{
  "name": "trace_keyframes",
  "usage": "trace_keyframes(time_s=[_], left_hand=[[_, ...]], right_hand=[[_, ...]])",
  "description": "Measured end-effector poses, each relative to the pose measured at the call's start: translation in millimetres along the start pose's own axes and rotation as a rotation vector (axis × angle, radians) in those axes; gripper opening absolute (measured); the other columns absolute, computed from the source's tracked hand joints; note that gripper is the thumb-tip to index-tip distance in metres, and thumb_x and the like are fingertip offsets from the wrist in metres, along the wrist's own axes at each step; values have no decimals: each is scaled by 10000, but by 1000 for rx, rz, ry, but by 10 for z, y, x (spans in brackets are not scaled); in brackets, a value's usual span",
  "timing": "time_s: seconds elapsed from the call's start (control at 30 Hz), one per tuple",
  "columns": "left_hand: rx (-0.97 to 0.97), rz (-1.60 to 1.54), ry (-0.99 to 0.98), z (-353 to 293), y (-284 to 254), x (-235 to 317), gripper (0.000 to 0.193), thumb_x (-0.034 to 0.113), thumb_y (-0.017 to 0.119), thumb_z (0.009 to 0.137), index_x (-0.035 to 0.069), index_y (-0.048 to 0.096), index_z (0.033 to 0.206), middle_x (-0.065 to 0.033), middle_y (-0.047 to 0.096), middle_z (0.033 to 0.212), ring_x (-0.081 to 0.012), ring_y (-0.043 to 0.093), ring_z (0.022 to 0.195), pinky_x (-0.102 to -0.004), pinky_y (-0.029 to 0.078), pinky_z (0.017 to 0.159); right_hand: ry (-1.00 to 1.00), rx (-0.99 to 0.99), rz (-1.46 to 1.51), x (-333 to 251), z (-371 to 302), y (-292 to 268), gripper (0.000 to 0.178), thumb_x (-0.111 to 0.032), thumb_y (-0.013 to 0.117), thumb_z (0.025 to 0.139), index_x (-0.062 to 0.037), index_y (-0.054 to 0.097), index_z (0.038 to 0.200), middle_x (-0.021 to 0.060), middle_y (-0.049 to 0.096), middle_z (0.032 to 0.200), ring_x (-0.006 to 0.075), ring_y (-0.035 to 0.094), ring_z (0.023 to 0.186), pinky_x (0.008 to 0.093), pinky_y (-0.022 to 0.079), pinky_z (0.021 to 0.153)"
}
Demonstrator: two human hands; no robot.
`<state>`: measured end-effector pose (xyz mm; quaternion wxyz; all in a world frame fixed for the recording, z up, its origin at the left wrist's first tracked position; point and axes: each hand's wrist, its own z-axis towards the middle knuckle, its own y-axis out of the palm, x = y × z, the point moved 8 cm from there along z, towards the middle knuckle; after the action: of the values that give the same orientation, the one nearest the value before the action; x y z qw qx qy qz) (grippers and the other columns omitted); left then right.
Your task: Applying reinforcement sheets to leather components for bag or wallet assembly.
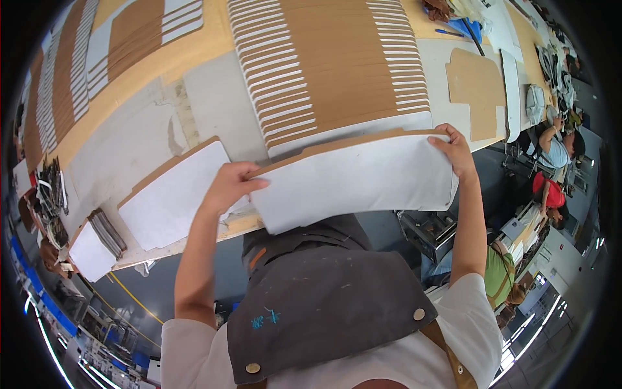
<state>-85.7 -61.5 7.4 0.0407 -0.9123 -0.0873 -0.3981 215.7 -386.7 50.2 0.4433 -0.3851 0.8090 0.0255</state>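
A long white panel with a tan upper edge (356,175) spans the space between my hands, hanging tilted over the table's front edge. My left hand (232,185) pinches its left upper corner between thumb and fingers. At the right upper corner, my right hand (457,152) grips the panel, thumb on the near face. Just beyond it lies a wide row of overlapping tan and white pieces (350,65). A similar white panel (175,194) rests on the table to the left of my left hand.
Further overlapped pieces (139,39) lie at the far left. A small stack of white pieces (97,246) sits by the table's near left edge, beside dark tools (52,194). A tan cardboard template (476,84) is on the right. Other people sit at the far right.
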Motion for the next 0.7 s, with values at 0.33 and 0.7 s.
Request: trace_keyframes(time_s=[0.33,0.7], left_hand=[[367,132,39,508,321,-206,244,167,690,725,-47,592,790,-63,519,534,-97,468,442,-247,393,418],[492,325,44,447,198,-190,255,200,688,700,-27,575,685,-92,496,502,-162,439,431,-292,378,446]], right_hand=[[-5,146,-122,601,636,-375,208,-157,623,795,21,610,901,-15,576,737,34,486,653,170,385,579],[-59,226,-324,609,748,-381,190,-189,661,755,-7,609,762,-46,491,609,34,387,564,192,331,500]])
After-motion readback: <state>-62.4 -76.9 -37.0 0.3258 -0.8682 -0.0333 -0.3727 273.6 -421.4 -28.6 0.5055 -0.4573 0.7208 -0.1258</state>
